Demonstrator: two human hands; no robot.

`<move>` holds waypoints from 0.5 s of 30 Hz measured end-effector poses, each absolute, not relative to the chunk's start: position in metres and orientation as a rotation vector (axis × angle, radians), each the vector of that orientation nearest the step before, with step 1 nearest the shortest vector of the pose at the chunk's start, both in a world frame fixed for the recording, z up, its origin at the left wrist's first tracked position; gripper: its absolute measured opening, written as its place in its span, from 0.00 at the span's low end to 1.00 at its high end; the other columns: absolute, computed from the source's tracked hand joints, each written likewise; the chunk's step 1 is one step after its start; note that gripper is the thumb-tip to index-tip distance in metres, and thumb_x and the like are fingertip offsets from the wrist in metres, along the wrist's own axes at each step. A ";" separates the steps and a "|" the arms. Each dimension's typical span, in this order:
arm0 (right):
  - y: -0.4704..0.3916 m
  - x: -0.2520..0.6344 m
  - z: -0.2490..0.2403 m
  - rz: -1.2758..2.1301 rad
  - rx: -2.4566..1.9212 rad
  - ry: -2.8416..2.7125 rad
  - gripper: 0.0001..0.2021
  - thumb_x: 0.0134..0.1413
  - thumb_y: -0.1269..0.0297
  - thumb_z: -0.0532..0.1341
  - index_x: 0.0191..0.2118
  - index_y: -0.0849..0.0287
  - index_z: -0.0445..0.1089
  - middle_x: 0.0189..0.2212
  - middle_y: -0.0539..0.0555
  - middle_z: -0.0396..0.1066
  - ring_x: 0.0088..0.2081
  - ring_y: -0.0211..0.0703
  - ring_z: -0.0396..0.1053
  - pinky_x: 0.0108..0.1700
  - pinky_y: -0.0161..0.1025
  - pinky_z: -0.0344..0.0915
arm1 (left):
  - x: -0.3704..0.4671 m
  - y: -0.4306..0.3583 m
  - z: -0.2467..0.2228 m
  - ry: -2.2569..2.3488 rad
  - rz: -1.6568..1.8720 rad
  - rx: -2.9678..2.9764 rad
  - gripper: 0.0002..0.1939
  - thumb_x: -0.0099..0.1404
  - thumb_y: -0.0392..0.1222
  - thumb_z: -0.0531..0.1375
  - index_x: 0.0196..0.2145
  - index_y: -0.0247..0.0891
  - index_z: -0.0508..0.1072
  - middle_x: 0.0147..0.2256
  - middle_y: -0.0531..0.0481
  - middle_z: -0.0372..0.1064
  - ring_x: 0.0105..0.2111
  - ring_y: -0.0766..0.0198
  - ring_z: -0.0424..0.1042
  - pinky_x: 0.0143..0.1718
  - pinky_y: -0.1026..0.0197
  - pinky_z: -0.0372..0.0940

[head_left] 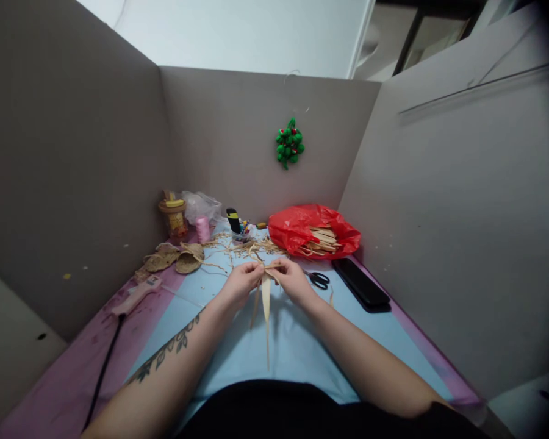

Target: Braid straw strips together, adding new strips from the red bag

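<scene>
Both my hands meet above the middle of the blue cloth, their fingertips pinching a small bundle of pale dried strips [266, 296]. My left hand [246, 278] is closed on the strips from the left side. From the right, my right hand [289, 277] pinches them, its fingers curled. One wide strip hangs down between the hands and narrows to a point, with a thinner, darker one beside it. How the strips cross at the fingertips is too small to make out.
Beyond my hands are strip scraps [224, 245], a red bag [293, 227] of strips and a small tub [241, 235]. Black scissors [319, 280] and a black case [360, 285] lie right. Woven pieces [190, 259], pink thread [202, 229] and a corded pink tool [137, 296] are left.
</scene>
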State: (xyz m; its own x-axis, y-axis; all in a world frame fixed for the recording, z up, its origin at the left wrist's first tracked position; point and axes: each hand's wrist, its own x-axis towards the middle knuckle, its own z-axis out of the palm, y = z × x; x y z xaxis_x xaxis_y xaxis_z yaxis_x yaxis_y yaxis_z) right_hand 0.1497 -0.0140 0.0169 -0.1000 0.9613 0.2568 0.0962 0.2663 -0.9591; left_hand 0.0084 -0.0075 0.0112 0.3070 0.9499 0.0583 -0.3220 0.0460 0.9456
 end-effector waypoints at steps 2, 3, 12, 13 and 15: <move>-0.013 0.150 0.016 1.153 -0.952 -1.413 0.12 0.38 0.58 0.64 0.25 0.60 0.63 0.17 0.45 0.60 0.20 0.33 0.57 0.24 0.32 0.53 | 0.009 -0.009 0.014 0.696 1.098 1.076 0.15 0.48 0.46 0.65 0.20 0.33 0.66 0.17 0.56 0.58 0.16 0.75 0.54 0.19 0.69 0.48; -0.012 0.151 0.015 1.210 -0.912 -1.384 0.13 0.37 0.57 0.65 0.25 0.59 0.62 0.17 0.45 0.60 0.20 0.32 0.56 0.23 0.32 0.53 | 0.009 -0.011 0.015 0.683 1.086 1.066 0.14 0.48 0.46 0.65 0.20 0.32 0.66 0.17 0.55 0.59 0.17 0.75 0.55 0.19 0.69 0.48; -0.010 0.149 0.003 1.334 -0.800 -1.282 0.16 0.32 0.56 0.68 0.23 0.60 0.63 0.18 0.46 0.62 0.20 0.32 0.57 0.24 0.32 0.54 | 0.013 -0.016 0.018 0.699 1.102 1.077 0.15 0.48 0.47 0.65 0.21 0.33 0.66 0.20 0.54 0.63 0.21 0.71 0.61 0.25 0.67 0.55; -0.011 0.147 0.003 1.334 -0.801 -1.270 0.16 0.32 0.56 0.68 0.23 0.60 0.63 0.18 0.46 0.62 0.20 0.32 0.57 0.24 0.32 0.54 | 0.014 -0.015 0.017 0.697 1.115 1.087 0.15 0.48 0.47 0.65 0.21 0.33 0.66 0.20 0.54 0.63 0.21 0.70 0.62 0.26 0.67 0.56; -0.012 0.145 0.005 1.340 -0.817 -1.241 0.16 0.31 0.57 0.68 0.21 0.60 0.62 0.17 0.46 0.62 0.20 0.32 0.58 0.24 0.32 0.54 | 0.013 -0.013 0.015 0.698 1.148 1.109 0.14 0.49 0.46 0.64 0.21 0.33 0.66 0.21 0.54 0.63 0.22 0.70 0.62 0.28 0.66 0.56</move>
